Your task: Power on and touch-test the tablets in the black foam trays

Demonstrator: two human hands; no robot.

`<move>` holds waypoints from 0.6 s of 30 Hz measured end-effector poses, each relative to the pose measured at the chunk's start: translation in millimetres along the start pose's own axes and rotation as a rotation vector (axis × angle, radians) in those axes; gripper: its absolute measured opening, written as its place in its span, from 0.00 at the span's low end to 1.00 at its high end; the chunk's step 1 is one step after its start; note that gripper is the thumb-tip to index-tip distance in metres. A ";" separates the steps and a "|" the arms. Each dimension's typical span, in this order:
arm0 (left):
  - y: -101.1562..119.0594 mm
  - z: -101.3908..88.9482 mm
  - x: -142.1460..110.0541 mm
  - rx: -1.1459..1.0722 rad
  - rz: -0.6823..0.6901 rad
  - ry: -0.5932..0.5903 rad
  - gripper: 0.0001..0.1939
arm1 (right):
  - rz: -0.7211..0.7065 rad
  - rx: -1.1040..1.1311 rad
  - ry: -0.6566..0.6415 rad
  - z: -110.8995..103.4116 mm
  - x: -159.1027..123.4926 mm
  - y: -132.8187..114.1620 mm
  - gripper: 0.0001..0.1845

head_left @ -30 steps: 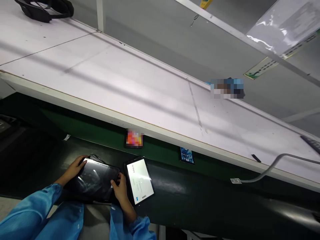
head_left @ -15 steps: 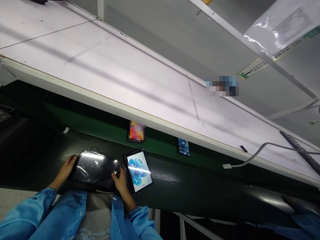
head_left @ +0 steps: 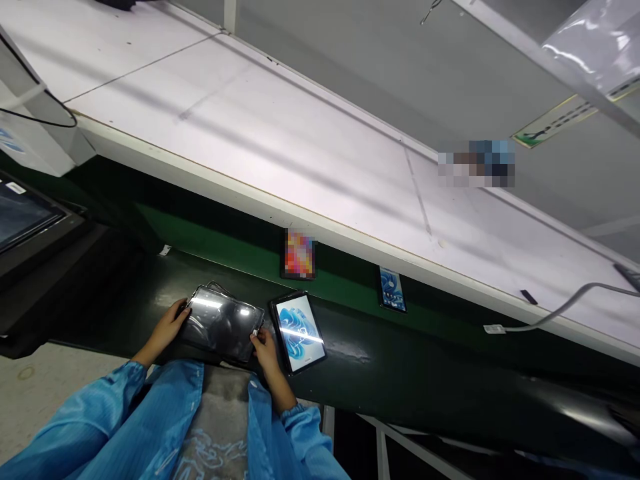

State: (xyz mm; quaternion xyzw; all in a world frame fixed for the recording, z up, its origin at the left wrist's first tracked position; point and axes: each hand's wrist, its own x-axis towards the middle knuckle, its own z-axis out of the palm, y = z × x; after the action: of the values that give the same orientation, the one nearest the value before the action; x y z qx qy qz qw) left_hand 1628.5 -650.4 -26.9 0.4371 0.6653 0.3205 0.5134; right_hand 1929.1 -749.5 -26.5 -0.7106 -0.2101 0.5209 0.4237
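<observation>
Between my hands is a dark, glossy tablet (head_left: 220, 327) with a blank screen that reflects the lights. My left hand (head_left: 173, 323) grips its left edge, fingers closed round the side. At the opposite edge my right hand (head_left: 264, 347) holds the upper right corner, where a small white spot shows by the thumb. A thin black-edged piece (head_left: 219, 288) sticks out behind the tablet; its kind cannot be made out. Just right of my right hand lies a second tablet (head_left: 300, 333), its lit screen showing a blue swirl on white.
A tablet with a blurred colourful screen (head_left: 299, 257) and a phone (head_left: 392, 289) rest further back under the white shelf (head_left: 280, 140). A grey cable (head_left: 545, 320) hangs over the shelf edge. At left stands a dark device with a screen (head_left: 25, 213).
The view has swung left, so everything sits further right, and the dark device and a white box at left show more. Both hands keep their hold on the dark tablet.
</observation>
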 end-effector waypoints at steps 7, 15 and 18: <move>23.3 10.4 34.3 -0.026 0.043 -0.044 0.24 | 0.118 -0.018 0.047 2.9 -6.8 -2.5 0.24; 28.9 -0.1 46.8 0.097 0.122 -0.194 0.26 | 0.177 0.036 0.048 4.4 -8.2 -6.3 0.21; 34.8 -1.5 50.5 0.155 0.135 -0.244 0.25 | 0.186 0.075 0.025 4.3 -11.8 -6.2 0.23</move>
State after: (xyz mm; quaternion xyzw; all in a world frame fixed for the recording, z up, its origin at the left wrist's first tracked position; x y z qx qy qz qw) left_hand 1631.3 -590.0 -16.4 0.5547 0.5901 0.2464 0.5323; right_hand 1921.8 -753.1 -15.2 -0.7172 -0.1184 0.5566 0.4023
